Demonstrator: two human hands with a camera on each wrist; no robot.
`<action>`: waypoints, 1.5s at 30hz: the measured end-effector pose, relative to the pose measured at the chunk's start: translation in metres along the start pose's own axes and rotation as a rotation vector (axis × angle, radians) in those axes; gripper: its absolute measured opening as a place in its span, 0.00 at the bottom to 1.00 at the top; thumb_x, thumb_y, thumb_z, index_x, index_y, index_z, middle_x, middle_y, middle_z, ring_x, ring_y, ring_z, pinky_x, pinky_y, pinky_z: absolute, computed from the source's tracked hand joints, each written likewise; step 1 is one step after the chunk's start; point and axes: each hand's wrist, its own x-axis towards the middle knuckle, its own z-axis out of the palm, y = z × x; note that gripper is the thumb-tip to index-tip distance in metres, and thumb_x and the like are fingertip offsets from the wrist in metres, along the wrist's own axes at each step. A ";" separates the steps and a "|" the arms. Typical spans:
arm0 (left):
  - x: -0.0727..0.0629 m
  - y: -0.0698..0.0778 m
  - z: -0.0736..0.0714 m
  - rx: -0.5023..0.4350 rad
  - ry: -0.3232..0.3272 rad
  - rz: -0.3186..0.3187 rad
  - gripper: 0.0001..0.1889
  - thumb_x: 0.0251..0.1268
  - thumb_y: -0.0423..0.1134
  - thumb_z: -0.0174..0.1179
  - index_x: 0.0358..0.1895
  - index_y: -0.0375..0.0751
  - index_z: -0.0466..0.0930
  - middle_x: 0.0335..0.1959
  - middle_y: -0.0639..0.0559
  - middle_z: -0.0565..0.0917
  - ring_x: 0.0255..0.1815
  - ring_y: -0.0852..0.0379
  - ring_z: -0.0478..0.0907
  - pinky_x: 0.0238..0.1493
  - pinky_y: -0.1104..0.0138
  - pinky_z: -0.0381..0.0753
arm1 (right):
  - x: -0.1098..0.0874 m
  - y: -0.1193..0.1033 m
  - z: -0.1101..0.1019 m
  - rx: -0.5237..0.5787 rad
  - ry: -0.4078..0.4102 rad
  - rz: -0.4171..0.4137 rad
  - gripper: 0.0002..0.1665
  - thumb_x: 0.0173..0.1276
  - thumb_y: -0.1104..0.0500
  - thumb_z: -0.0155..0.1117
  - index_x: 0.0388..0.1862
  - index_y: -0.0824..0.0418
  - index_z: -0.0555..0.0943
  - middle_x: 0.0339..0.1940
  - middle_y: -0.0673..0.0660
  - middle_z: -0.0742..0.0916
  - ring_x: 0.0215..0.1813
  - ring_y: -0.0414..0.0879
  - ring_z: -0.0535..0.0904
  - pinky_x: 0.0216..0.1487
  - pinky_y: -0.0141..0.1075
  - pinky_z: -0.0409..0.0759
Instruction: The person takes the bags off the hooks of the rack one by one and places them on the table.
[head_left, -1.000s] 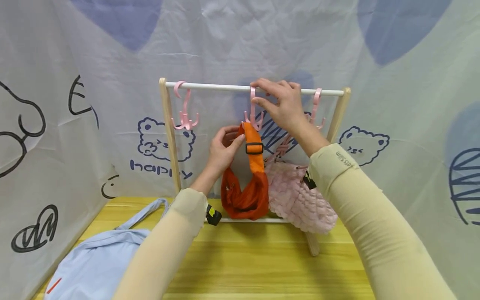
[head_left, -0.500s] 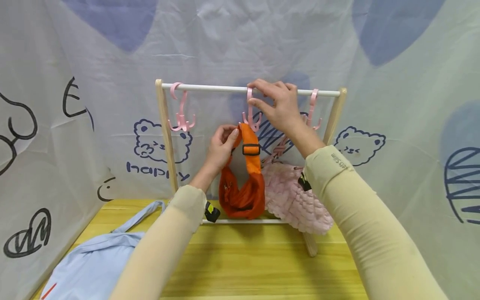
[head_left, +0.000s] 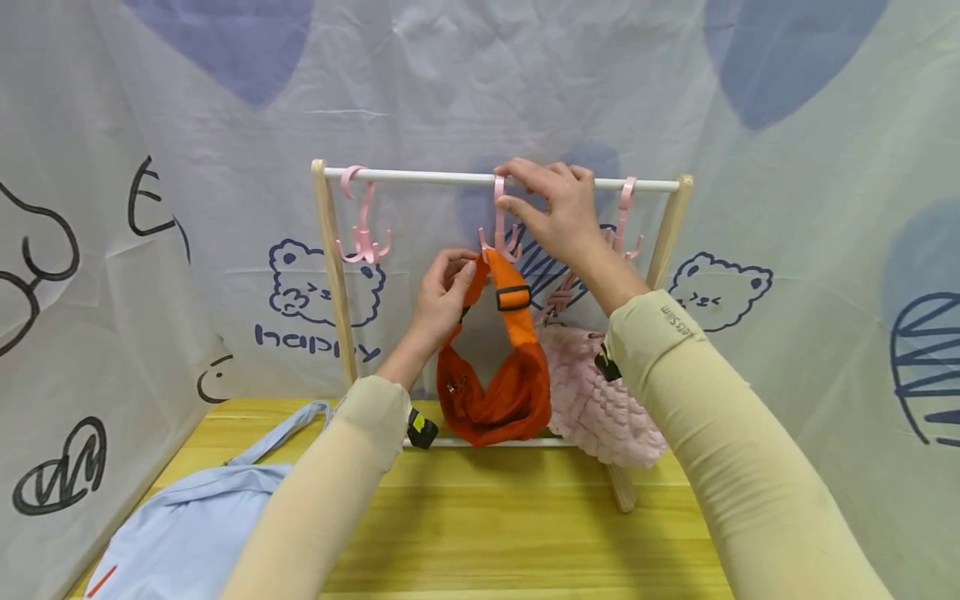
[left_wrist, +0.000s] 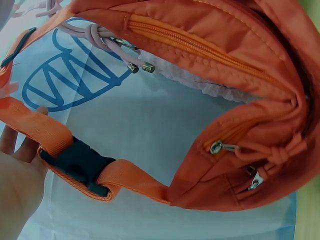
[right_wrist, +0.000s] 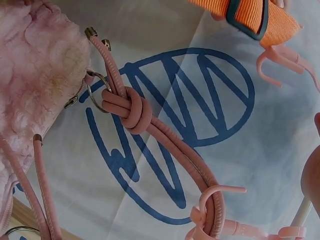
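An orange fanny pack (head_left: 501,408) hangs by its looped strap at the lower prongs of the middle pink hook (head_left: 499,204). My left hand (head_left: 441,296) pinches the left side of that strap just below the prongs. In the left wrist view, the fingers lie at the webbing beside a black buckle (left_wrist: 82,165). On the white bar, my right hand (head_left: 562,208) grips the top of the middle hook between thumb and fingers. The right wrist view has the orange strap (right_wrist: 247,20) right at a prong, its black slider close by.
A pink fluffy bag (head_left: 600,400) hangs by its knotted cord handle (right_wrist: 175,142) from the right hook (head_left: 626,217). Another pink hook (head_left: 364,221) is on the bar's left. A light blue bag (head_left: 187,517) lies on the wooden table (head_left: 495,533), left of the rack.
The fanny pack has spread wider and its right side has swung right, over part of the pink bag. The strap's top has shifted slightly at the prongs. Both hands keep their holds.
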 end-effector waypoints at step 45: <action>0.003 0.022 0.001 -0.039 0.195 0.071 0.13 0.73 0.32 0.64 0.55 0.29 0.86 0.44 0.39 0.89 0.34 0.59 0.84 0.37 0.63 0.84 | 0.001 -0.003 0.000 -0.027 -0.019 0.062 0.25 0.72 0.50 0.71 0.64 0.55 0.85 0.67 0.54 0.84 0.51 0.54 0.78 0.66 0.54 0.60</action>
